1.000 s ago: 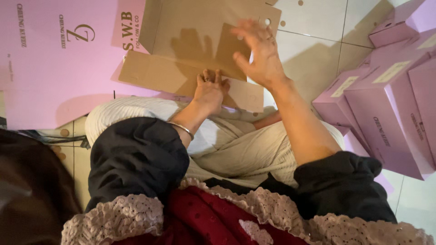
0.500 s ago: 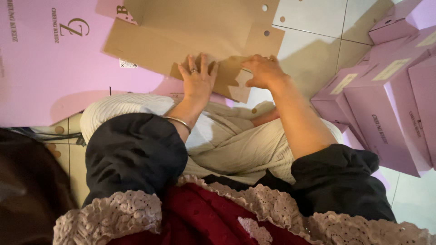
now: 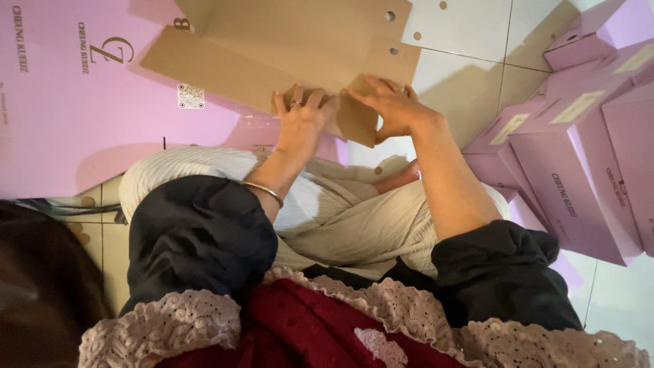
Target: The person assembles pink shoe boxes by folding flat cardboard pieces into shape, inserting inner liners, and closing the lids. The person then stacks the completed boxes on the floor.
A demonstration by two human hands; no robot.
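the left hand (image 3: 300,119) and the right hand (image 3: 392,105) both press and pinch a small flap of the flat brown cardboard sheet (image 3: 286,51), which lies on the tiled floor (image 3: 477,41) just ahead of the knees. this looks like a flap-folding step; creasing it cleanly needs firm, even pressure. a big pink printed sheet (image 3: 75,102) lies underneath, and pink boxes (image 3: 579,150) with pale labels are stacked at right.

A pale tiled floor (image 3: 470,41) carries everything. On it to the left lies a large flat pink sheet (image 3: 75,116) with print, and a brown cardboard blank (image 3: 286,48) rests partly over that sheet and partly over the tiles. To the right, folded pink boxes (image 3: 579,157) stand stacked close together on the tiles
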